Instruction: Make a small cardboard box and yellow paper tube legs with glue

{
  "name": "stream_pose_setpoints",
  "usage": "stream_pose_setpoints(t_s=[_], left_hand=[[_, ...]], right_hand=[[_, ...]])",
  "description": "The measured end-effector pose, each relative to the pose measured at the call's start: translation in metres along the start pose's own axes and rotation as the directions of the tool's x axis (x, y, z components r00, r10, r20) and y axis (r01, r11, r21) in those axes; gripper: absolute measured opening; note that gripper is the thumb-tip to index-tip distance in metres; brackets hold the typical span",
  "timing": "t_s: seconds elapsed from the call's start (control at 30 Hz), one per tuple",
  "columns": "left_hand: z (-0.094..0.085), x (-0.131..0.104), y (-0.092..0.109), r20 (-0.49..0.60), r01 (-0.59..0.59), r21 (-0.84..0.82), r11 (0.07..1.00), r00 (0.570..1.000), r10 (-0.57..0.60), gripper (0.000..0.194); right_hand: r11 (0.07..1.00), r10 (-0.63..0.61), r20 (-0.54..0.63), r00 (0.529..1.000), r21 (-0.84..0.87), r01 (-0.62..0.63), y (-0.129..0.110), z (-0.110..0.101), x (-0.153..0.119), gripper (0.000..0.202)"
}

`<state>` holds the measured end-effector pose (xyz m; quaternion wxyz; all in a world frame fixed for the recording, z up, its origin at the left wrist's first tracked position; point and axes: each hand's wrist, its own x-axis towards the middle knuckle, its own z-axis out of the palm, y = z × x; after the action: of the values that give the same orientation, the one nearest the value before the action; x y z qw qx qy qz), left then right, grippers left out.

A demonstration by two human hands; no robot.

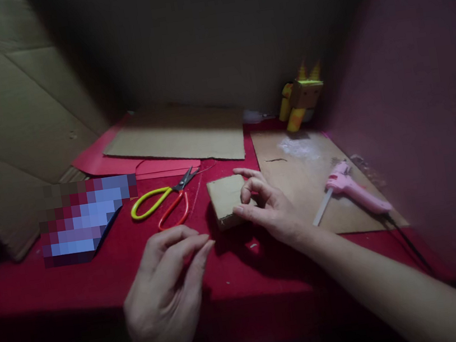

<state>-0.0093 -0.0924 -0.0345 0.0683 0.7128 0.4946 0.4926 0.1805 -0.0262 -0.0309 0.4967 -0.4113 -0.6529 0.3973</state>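
Observation:
A small cardboard box [226, 191] is in the middle of the head view, just above the red cloth. My right hand [268, 202] grips it from the right side, thumb on the near edge and fingers over the far part. To the left and nearer to me, my left hand [171, 292] is closed in a pinch, apart from the box. Whatever may be between its fingertips is too small to make out. Beyond that hand lie scissors [177, 188] with one yellow and one red handle, blades slightly parted.
A pink glue gun [355, 190] lies on a cardboard sheet [298, 184] at right, its cord running off the near side. Behind stand a yellow-and-brown cardboard figure [306, 95] and a flat cardboard piece [180, 135] over red paper [98, 155]. A blurred-out blue object [90, 218] lies left.

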Motion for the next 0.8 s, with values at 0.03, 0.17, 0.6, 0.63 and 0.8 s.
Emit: stream_pose_setpoints(t_s=[0.03, 0.17, 0.6, 0.63, 0.8], left_hand=[[-0.001, 0.002, 0.000, 0.003, 0.028, -0.024, 0.999, 1.000, -0.028, 0.014], [0.001, 0.009, -0.003, 0.011, 0.229, -0.062, 0.971, 0.973, -0.229, 0.006], [0.015, 0.023, -0.016, 0.150, 0.328, -0.102, 0.939, 0.938, -0.312, 0.024], [0.015, 0.022, -0.017, 0.146, 0.308, -0.102, 0.946, 0.945, -0.292, 0.026], [0.016, 0.020, -0.015, 0.181, 0.259, -0.090, 0.962, 0.954, -0.240, 0.036]], right_hand=[[1.000, 0.001, 0.000, 1.000, 0.002, -0.001, 0.000, 0.000, 0.000, 0.021], [1.000, 0.002, 0.011, 1.000, 0.001, -0.002, 0.003, 0.000, 0.000, 0.021], [1.000, -0.010, 0.012, 1.000, 0.014, 0.009, 0.006, 0.000, -0.001, 0.020], [1.000, -0.013, 0.012, 1.000, 0.012, 0.013, 0.006, 0.000, -0.001, 0.020], [1.000, -0.020, 0.005, 1.000, 0.008, 0.019, 0.005, 0.001, 0.000, 0.021]])
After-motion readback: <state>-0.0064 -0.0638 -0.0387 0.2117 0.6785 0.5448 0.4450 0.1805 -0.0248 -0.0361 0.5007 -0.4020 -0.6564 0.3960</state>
